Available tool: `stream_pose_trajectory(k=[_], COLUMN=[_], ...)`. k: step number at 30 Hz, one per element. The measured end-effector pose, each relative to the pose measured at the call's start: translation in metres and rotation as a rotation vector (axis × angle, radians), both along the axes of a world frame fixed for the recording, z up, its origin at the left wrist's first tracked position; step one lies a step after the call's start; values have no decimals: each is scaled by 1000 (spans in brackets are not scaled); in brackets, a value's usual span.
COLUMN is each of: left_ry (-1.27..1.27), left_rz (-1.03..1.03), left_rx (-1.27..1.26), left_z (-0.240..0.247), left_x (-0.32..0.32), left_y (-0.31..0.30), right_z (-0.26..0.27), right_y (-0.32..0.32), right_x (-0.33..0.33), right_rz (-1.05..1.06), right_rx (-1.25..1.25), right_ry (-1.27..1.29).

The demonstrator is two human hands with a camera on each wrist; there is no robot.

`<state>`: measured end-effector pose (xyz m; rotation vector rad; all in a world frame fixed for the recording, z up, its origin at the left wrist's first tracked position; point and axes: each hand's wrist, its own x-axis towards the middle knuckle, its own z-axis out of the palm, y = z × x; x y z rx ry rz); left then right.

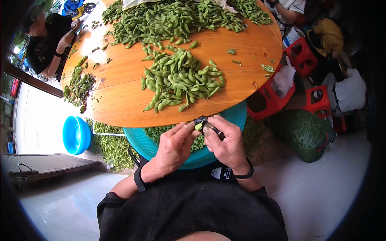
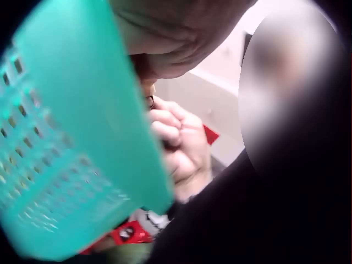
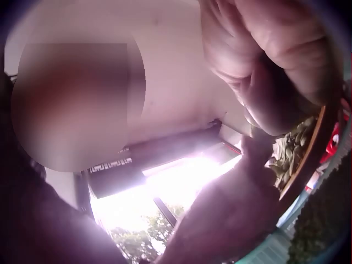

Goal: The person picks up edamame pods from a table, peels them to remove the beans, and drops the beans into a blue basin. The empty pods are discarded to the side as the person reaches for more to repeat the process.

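Observation:
In the head view both hands meet above a teal basket (image 1: 152, 152), just off the near edge of the table. The left hand (image 1: 173, 146) has its fingertips and thumb curled in at a green soybean pod (image 1: 198, 126), pinching it. From the other side the right hand (image 1: 226, 145) pinches the same pod with thumb and fingers; black coverings (image 1: 215, 131) show around its fingertips. Shelled green beans (image 1: 197, 143) lie in the basket under the hands. In the left wrist view the basket wall (image 2: 99, 110) hides much of the work.
A loose pile of pods (image 1: 181, 78) lies on the round wooden table (image 1: 120, 90), with a larger heap (image 1: 169, 22) behind it. At left are empty shells (image 1: 80, 86) and a blue basin (image 1: 76, 135). Red stools (image 1: 277, 94) and a full green sack (image 1: 303, 134) stand right; other people sit around.

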<state>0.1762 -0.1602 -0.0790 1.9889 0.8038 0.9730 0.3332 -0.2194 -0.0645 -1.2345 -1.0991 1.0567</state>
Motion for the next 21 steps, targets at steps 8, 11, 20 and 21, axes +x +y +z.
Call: stream_pose_trajectory(k=[8, 11, 20, 21], left_ry=[-62, -65, -56, 33], left_rz=[-456, -583, -454, -390], left_rx=[-828, -1178, -1047, -834], left_z=[2, 10, -6, -9], left_x=[-16, -23, -17, -16], left_y=[22, 32, 25, 24], right_z=[-8, -7, -16, -17], right_y=[-3, -2, -1, -1], right_x=[4, 24, -2, -5], right_rz=[80, 271, -127, -162], right_rx=[-46, -281, 236, 243], right_ry=[223, 559, -533, -568])
